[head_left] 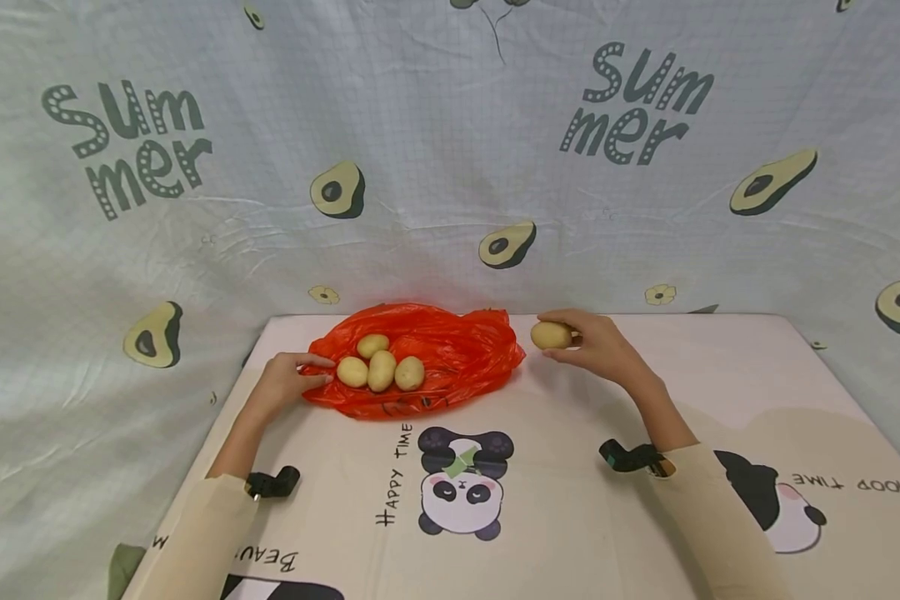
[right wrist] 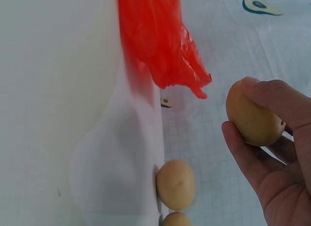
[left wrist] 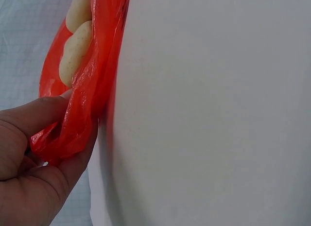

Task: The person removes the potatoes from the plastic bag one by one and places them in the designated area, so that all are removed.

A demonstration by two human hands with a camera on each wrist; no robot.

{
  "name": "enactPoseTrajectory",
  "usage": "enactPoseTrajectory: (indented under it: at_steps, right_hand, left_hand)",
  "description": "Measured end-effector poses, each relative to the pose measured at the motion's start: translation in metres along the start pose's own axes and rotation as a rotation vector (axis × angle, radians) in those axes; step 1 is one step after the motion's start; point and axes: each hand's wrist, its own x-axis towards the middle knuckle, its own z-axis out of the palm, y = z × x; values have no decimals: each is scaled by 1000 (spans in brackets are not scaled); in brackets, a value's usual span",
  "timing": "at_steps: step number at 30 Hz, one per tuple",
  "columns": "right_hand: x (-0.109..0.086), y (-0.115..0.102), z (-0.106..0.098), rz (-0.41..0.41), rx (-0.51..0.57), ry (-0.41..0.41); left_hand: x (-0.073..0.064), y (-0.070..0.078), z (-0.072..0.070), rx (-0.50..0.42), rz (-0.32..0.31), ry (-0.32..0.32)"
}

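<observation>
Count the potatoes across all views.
7 visible: four potatoes on or in the red bag, one potato in the right hand, two more potatoes on the table, right wrist view only. The bag may hide more.

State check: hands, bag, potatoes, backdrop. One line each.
Red bag: crumpled, pinched at one end
Left hand: pinching the bag
Held potato: gripped, apart from the bag
Right hand: gripping that potato
Four potatoes: clustered on red plastic
Two loose potatoes: lying outside the bag
Backdrop: hanging, creased

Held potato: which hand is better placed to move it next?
Probably the right: the right hand grips the potato just off one end of the red bag, while the left hand pinches the bag's opposite end.
</observation>
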Motion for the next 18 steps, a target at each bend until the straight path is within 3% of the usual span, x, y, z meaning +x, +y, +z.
enactPoseTrajectory:
  at_steps: [18]
  right_hand:
    - [-13,14,-12,31,-19,9]
  left_hand:
    - [1,-1,1,4,6,4]
